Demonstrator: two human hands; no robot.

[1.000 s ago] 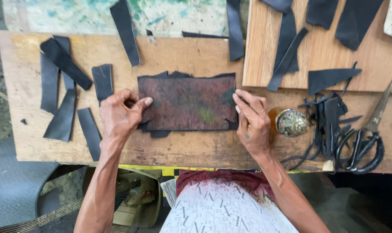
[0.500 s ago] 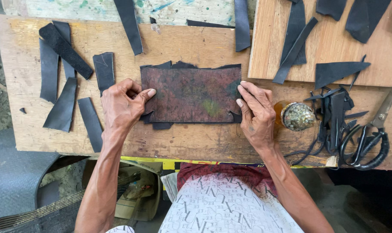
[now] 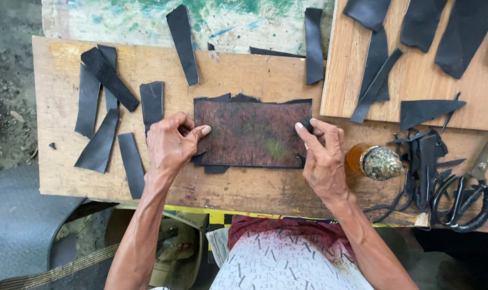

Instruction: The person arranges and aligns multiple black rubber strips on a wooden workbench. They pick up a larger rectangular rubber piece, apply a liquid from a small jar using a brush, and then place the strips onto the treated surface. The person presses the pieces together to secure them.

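2 hands press the flat, mottled reddish-brown rectangular leather panel [image 3: 253, 133] at the middle of the worn wooden plank surface [image 3: 238, 72]. Since 1 second ago the panel kept its place; only the view shifted. Left hand [image 3: 171, 144] is curled, thumb flat on the panel's left edge. Right hand [image 3: 323, 156] holds the right edge with extended fingers. Matte black offcut strips [image 3: 102, 107] lie scattered left; black-handled scissors [image 3: 467, 193] right.

1. Left hand [image 3: 171, 144] and right hand [image 3: 323, 160] bare; no gloves, rings or watch show
2. Forearms bare; no sleeves in view
3. Lap covered by white cloth [image 3: 279, 263] with grey letter-like print; dark red waistband [image 3: 287, 231] above it
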